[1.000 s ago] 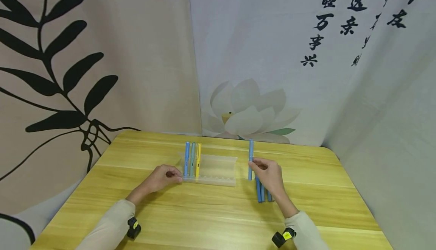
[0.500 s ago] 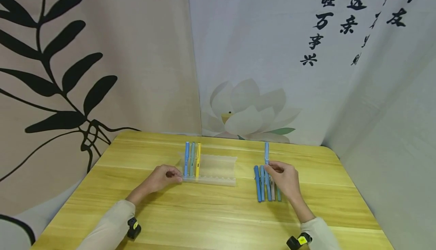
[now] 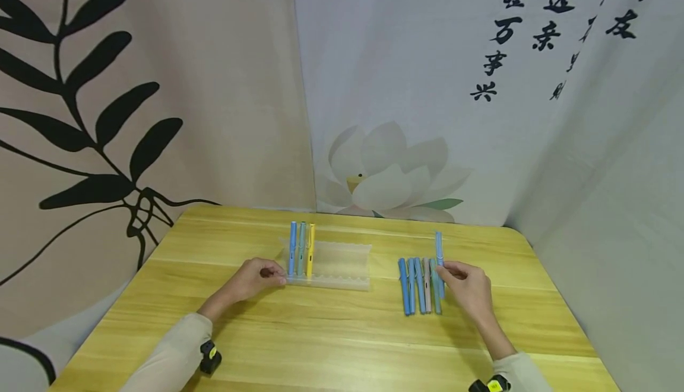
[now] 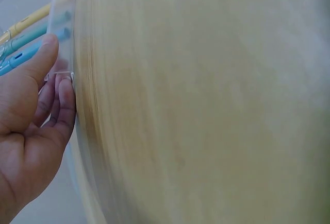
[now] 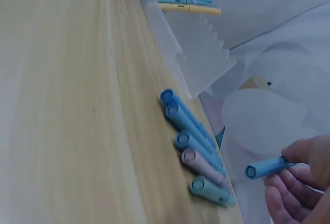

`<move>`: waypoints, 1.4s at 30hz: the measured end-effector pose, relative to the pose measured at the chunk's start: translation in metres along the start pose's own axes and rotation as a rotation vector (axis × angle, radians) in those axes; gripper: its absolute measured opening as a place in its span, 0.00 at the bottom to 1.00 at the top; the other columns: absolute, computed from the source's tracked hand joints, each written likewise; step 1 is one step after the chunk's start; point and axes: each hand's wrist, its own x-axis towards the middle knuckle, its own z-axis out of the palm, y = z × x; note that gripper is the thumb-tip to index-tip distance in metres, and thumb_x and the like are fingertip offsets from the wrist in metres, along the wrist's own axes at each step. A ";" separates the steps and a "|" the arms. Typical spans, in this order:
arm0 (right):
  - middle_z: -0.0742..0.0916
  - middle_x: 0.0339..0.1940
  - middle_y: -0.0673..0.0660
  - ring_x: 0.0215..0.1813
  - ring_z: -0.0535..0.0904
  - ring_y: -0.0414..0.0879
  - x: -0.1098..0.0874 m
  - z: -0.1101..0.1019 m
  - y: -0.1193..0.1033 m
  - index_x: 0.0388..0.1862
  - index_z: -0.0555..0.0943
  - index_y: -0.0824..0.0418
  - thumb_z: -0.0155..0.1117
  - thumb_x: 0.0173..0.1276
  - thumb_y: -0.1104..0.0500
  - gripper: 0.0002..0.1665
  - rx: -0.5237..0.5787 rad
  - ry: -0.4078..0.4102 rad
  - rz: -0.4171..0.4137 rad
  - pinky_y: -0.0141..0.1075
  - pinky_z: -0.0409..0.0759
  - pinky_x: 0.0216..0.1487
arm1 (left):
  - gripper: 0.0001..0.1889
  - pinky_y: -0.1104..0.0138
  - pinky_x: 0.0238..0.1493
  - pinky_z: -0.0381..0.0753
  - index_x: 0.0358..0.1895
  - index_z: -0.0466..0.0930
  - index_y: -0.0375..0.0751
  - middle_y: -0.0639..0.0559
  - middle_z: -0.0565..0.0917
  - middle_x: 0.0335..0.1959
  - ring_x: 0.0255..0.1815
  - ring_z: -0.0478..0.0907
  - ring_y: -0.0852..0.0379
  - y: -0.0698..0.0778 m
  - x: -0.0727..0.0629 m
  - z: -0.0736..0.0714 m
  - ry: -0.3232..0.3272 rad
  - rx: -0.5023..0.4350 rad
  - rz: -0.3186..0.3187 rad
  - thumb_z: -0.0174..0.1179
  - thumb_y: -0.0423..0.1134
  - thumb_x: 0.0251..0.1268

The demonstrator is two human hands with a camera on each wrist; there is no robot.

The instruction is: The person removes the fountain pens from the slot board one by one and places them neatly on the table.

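Two pinches. Right hand (image 3: 470,288) holds a blue pen (image 5: 267,167) between thumb and fingers, just beside five pens (image 3: 420,285) in a row, toward the right edge of the table (image 3: 320,338). Left hand (image 3: 255,279) grips the near left corner of the rack (image 3: 342,261), near the table's far edge; three pens (image 3: 301,249) sit in it.

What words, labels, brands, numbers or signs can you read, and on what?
"睦万事兴": black calligraphy, white fabric backdrop.
"远亲": same backdrop.
"友": same backdrop, other characters cut off or unclear.
Yellow labels, black wrist cameras: too small to read.
Slim blue, green, yellow, pinkish pens: nothing legible.
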 end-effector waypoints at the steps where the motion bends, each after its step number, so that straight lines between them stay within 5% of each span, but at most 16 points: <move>1: 0.91 0.44 0.59 0.41 0.86 0.44 0.000 -0.001 0.003 0.53 0.88 0.63 0.69 0.72 0.46 0.23 -0.009 -0.001 0.007 0.31 0.81 0.37 | 0.05 0.68 0.42 0.79 0.42 0.88 0.44 0.56 0.86 0.36 0.38 0.79 0.58 0.000 0.000 0.000 0.000 0.000 -0.003 0.67 0.40 0.70; 16: 0.92 0.41 0.60 0.41 0.87 0.48 -0.005 -0.012 0.032 0.50 0.89 0.65 0.72 0.70 0.49 0.21 -0.087 -0.037 0.114 0.34 0.82 0.37 | 0.06 0.69 0.42 0.79 0.42 0.88 0.45 0.57 0.86 0.36 0.37 0.78 0.59 0.001 -0.001 0.000 0.004 0.010 -0.004 0.67 0.41 0.70; 23: 0.92 0.38 0.60 0.34 0.85 0.43 -0.005 -0.009 0.040 0.47 0.90 0.65 0.73 0.69 0.49 0.20 -0.108 -0.060 0.154 0.35 0.81 0.33 | 0.07 0.69 0.42 0.79 0.43 0.88 0.44 0.56 0.87 0.37 0.38 0.79 0.59 0.000 -0.001 0.000 -0.003 0.002 0.005 0.67 0.41 0.70; 32: 0.91 0.42 0.62 0.50 0.86 0.61 -0.005 -0.003 0.045 0.43 0.91 0.62 0.72 0.67 0.48 0.18 -0.187 -0.046 0.110 0.54 0.82 0.50 | 0.06 0.69 0.42 0.79 0.43 0.88 0.44 0.56 0.87 0.37 0.38 0.79 0.60 0.000 -0.001 0.000 -0.002 0.006 0.017 0.66 0.40 0.71; 42: 0.92 0.40 0.62 0.46 0.87 0.60 -0.003 -0.001 0.041 0.42 0.91 0.63 0.72 0.68 0.49 0.17 -0.193 -0.059 0.101 0.55 0.81 0.49 | 0.06 0.68 0.43 0.80 0.43 0.88 0.45 0.57 0.87 0.37 0.39 0.80 0.60 -0.002 -0.001 0.000 -0.005 0.006 0.019 0.66 0.41 0.71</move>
